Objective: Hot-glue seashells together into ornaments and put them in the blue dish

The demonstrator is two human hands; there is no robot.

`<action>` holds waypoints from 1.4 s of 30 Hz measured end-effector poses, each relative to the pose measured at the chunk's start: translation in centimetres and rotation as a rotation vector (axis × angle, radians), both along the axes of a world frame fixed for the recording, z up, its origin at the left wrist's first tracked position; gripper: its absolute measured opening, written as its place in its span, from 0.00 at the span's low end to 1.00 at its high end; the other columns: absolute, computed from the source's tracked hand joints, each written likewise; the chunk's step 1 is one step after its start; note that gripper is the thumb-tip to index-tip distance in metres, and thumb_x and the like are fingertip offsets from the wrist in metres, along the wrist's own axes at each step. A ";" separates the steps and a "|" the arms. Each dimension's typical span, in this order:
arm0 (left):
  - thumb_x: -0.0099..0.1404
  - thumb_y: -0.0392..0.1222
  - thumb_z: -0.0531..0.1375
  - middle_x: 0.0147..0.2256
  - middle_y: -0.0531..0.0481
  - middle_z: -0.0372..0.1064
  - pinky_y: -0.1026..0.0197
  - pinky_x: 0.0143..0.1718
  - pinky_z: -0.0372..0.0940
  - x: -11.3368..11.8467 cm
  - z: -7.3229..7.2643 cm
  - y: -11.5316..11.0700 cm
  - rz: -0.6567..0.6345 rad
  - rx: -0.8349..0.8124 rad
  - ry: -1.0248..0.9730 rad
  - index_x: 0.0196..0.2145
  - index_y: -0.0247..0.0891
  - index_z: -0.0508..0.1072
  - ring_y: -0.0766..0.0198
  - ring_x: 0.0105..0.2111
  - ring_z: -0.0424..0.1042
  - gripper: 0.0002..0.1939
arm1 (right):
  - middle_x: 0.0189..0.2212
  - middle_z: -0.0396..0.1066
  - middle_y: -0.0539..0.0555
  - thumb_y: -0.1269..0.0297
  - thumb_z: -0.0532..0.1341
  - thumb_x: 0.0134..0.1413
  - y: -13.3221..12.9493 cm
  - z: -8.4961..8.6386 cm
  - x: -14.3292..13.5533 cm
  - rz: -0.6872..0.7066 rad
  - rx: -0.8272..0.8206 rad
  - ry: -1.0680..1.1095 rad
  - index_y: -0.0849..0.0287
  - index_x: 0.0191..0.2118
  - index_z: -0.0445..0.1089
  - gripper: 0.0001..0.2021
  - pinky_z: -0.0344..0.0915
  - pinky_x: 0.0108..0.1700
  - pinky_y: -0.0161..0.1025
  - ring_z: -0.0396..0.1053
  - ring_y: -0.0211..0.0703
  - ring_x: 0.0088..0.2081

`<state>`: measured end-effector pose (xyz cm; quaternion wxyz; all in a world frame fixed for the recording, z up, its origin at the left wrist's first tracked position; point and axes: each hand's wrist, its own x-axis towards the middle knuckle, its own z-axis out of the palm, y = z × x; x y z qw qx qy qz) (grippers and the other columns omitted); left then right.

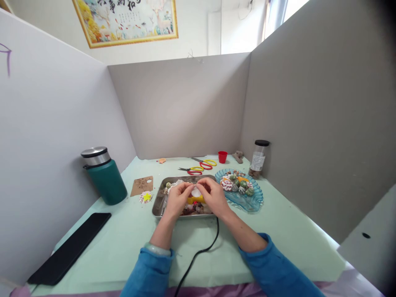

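Observation:
Both hands meet above a metal tray (156,206) in the middle of the table. Between the fingertips is a small white piece (196,192). My left hand (179,199) pinches its left side with thumb and forefinger. On the other side my right hand (213,196) pinches it too. Below them, inside the tray, lie a yellow piece (195,199) and many small shells or stones. A blue scalloped plate (247,203) beside my right hand holds white, green and orange pieces.
A green bottle (108,181) and a black flat object (72,247) are at the left. Behind the tray lie scissors (194,169) and a red cup (222,156). A jar (258,160) stands at the right. A black cable (201,251) runs toward the front.

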<state>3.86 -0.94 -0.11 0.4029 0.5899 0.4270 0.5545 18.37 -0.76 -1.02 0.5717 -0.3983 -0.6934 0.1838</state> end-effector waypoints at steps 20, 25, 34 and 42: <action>0.51 0.51 0.64 0.26 0.49 0.72 0.62 0.29 0.66 0.1 0.5 -0.4 -0.098 -0.126 -0.086 0.34 0.34 0.76 0.64 0.24 0.69 0.18 | 0.27 0.68 0.51 0.64 0.56 0.56 0.0 0.2 0.2 -0.009 0.027 0.042 0.58 0.29 0.69 0.08 0.61 0.33 0.35 0.65 0.39 0.29; 0.50 0.50 0.65 0.23 0.50 0.70 0.64 0.27 0.64 0.0 0.4 -0.3 -0.031 -0.082 -0.095 0.29 0.33 0.75 0.65 0.22 0.68 0.15 | 0.28 0.70 0.52 0.61 0.56 0.57 -0.1 0.3 0.1 0.012 0.004 0.043 0.58 0.30 0.70 0.10 0.62 0.33 0.36 0.66 0.40 0.30; 0.50 0.50 0.65 0.24 0.50 0.70 0.65 0.26 0.64 0.1 0.5 -0.3 -0.007 -0.088 -0.105 0.29 0.34 0.74 0.66 0.22 0.67 0.16 | 0.26 0.71 0.52 0.59 0.55 0.58 0.0 0.2 0.2 -0.001 -0.060 0.032 0.58 0.31 0.70 0.11 0.61 0.29 0.34 0.66 0.40 0.28; 0.50 0.49 0.66 0.22 0.50 0.70 0.66 0.27 0.61 0.0 0.2 -0.2 -0.004 -0.038 -0.108 0.25 0.33 0.73 0.67 0.23 0.66 0.14 | 0.27 0.71 0.51 0.58 0.55 0.59 -0.2 0.0 0.1 0.014 -0.039 -0.038 0.57 0.31 0.70 0.11 0.60 0.31 0.34 0.65 0.40 0.28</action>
